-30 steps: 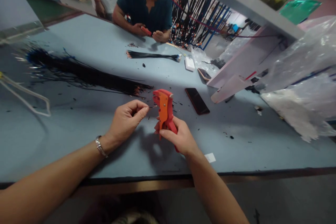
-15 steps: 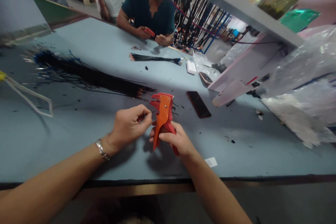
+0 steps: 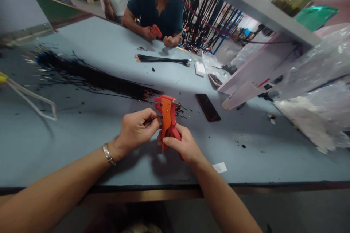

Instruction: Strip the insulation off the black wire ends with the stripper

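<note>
My right hand (image 3: pixel 186 142) is wrapped round the handles of an orange and red wire stripper (image 3: pixel 166 113), its jaws facing left. Close by on its left, my left hand (image 3: pixel 138 127) pinches a thin dark wire (image 3: pixel 156 118) between thumb and fingertips. The short visible end of this wire reaches the side of the stripper; whether the jaws grip it I cannot tell. Behind both hands lies a thick bundle of black wires (image 3: pixel 101 80), with copper-coloured ends towards the stripper. Small black and copper scraps (image 3: pixel 179 108) lie just behind the tool.
A phone (image 3: pixel 207 107) lies right of the stripper, with a second phone (image 3: pixel 214 80) and a white box (image 3: pixel 199 68) farther back. Across the table (image 3: pixel 82 134), a person (image 3: pixel 154 11) holds a red tool beside a smaller wire bundle (image 3: pixel 164 60). Plastic bags (image 3: pixel 314 98) fill the right side.
The stripper has shifted slightly left towards the wire, and its handles and jaws have drawn closer together. My left hand has hardly moved. Opposite, the person's red tool has turned more upright.
</note>
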The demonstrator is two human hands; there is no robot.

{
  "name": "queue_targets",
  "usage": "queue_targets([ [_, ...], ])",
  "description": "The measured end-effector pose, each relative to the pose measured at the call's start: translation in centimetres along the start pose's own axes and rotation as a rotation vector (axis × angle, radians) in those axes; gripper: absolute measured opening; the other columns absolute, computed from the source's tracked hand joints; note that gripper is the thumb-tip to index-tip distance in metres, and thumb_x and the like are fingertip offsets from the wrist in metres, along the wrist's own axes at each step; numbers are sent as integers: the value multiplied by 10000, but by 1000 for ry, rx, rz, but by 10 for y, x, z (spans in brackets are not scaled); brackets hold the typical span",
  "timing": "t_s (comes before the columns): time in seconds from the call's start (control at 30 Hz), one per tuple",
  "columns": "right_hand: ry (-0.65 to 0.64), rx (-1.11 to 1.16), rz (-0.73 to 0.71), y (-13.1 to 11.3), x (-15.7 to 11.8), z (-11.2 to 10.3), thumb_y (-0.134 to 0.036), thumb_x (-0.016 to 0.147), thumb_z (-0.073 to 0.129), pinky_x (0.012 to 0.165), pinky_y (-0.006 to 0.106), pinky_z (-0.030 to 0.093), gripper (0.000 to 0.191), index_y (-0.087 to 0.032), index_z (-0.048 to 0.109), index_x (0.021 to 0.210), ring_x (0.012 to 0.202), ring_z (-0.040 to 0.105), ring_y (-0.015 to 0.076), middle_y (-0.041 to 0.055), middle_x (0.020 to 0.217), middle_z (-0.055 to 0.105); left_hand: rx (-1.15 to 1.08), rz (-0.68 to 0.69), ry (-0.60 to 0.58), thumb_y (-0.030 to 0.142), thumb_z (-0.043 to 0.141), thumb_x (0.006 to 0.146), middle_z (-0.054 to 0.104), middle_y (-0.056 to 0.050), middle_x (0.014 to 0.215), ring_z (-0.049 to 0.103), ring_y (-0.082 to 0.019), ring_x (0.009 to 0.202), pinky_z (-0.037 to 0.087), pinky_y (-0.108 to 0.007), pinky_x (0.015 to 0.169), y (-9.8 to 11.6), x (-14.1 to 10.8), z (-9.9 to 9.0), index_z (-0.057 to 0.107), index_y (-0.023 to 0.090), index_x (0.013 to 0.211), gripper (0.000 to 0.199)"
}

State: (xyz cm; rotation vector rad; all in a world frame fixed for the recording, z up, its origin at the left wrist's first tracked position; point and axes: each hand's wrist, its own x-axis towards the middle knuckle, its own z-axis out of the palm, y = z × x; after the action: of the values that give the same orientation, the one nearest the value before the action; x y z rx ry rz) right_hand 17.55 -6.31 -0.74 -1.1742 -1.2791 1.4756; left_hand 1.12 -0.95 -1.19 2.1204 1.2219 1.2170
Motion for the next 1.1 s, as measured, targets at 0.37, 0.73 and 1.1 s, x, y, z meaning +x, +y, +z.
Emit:
queue_targets([
  [0.37,3,-40,-13,-3,-1,1,-260,689,643,613,284,489,242,-171,579,906,631,562,145,12,768,619,-54,26,43,183,525,754,440,72,484,351,-64,436,283,-189,448,5,-1,-2,590,179,630,140],
  [0.73,56,-138,-21,2,2,4,-286,734,620,532,254,472,150,-174,561,813,534,554,129,-5,637,614,-22,58,19,178,520,751,444,68,486,368,-65,443,289,-183,453,3,-1,-1,579,181,610,154],
  [1.1,59,-69,14,7,7,-2,-300,711,654,531,256,498,188,-167,573,818,565,594,142,4,668,625,-26,21,-1,173,522,746,447,74,477,374,-60,438,287,-175,452,-1,1,4,586,175,625,137],
])
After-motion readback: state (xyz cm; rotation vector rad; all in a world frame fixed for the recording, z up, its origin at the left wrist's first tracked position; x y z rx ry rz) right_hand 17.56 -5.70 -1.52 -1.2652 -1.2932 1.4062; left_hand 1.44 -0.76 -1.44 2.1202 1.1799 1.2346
